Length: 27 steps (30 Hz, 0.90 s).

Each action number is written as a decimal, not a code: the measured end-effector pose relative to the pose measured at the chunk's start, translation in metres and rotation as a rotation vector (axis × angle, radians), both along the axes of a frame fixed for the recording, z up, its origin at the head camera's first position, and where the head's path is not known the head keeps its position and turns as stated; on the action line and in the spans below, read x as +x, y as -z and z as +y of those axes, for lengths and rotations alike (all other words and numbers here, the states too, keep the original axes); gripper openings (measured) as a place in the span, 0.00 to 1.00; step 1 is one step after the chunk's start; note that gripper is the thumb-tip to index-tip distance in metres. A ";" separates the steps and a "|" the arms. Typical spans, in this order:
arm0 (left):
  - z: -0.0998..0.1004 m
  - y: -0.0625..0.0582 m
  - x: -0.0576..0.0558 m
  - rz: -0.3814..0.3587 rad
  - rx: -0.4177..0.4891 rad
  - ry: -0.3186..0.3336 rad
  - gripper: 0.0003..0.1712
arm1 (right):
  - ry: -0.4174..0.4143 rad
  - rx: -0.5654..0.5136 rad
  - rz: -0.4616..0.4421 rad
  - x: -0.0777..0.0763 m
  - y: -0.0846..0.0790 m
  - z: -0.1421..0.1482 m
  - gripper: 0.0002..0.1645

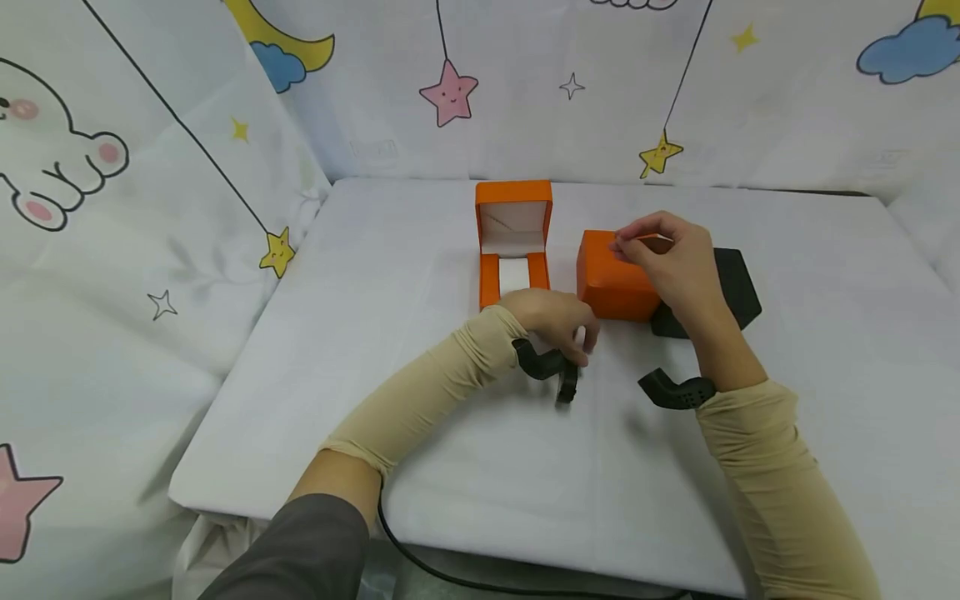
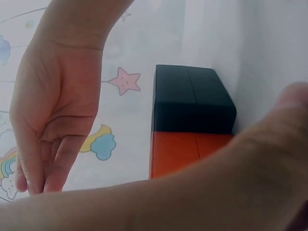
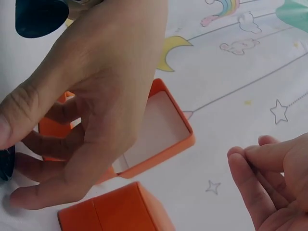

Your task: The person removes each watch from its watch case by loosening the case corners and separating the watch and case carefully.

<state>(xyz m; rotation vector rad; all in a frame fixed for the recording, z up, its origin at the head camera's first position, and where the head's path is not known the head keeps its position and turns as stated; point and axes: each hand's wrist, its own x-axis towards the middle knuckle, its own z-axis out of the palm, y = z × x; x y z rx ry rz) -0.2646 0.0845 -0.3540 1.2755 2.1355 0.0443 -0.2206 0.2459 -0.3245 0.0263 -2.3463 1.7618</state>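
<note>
While the table carries an open orange box and, to its right, a closed orange box, the right hand hovers above the latter, fingertips together, nothing visible between. Nearer, the left hand pinches a black band in its fingers, probably light and flexible, best gripped along both edges; whether it touches the table is unclear.

so there's a small black item in the left hand, poking out past the fingers, mostly covered so can't really tell what it is. The open orange box is just behind that hand, lid up with a pale lining, white pad sitting inside. The closed orange box is smooth and blocky, off to the open one's right, not touching it
</note>
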 end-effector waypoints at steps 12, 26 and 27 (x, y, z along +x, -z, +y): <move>-0.004 0.002 -0.010 -0.157 -0.035 0.037 0.34 | 0.000 -0.070 0.002 -0.001 -0.002 0.004 0.12; 0.005 0.021 0.007 0.030 -0.062 0.014 0.43 | 0.028 0.010 -0.007 0.000 -0.003 0.002 0.11; 0.006 0.022 0.009 0.047 -0.072 0.016 0.42 | 0.029 0.018 -0.007 0.000 -0.003 0.002 0.11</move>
